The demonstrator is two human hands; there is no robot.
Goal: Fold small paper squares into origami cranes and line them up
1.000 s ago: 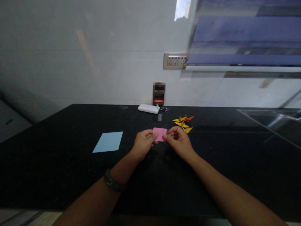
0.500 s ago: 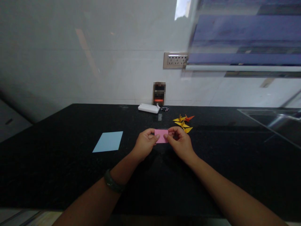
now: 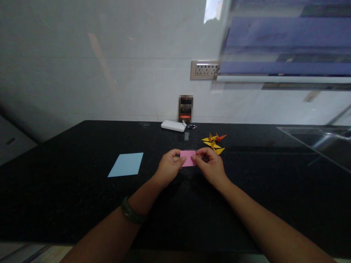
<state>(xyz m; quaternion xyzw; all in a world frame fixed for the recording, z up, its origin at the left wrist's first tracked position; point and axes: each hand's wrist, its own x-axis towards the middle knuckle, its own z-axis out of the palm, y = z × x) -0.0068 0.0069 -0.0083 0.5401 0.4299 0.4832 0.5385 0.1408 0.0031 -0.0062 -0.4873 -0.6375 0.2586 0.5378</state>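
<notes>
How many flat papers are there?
2: pink paper in the left hand and right hand, blue paper on the counter, left of the hands. Others could hide underneath.

No lettering can be read (the dark upright object (image 3: pixel 185 108) is pixelated).

Dim, cool light here, and the black countertop (image 3: pixel 82 208) swallows most of it, giving back only a faint sheen! Up top, 1 bright patch of glare (image 3: pixel 213 11) blazes on the glossy wall (image 3: pixel 142 84), a slanting pale streak (image 3: pixel 100 58) off to its left. The blue panel (image 3: pixel 287 44) smears sideways, edges doubled. By the wall, 1 upright object (image 3: pixel 185 109) breaks into coarse pixel blocks. Centre stage, the left hand (image 3: pixel 167 166) and right hand (image 3: pixel 212 164) look fairly clear, while the forearms stretch wide towards the bottom corners. Dull glints on the sink (image 3: pixel 315 146)!
</notes>
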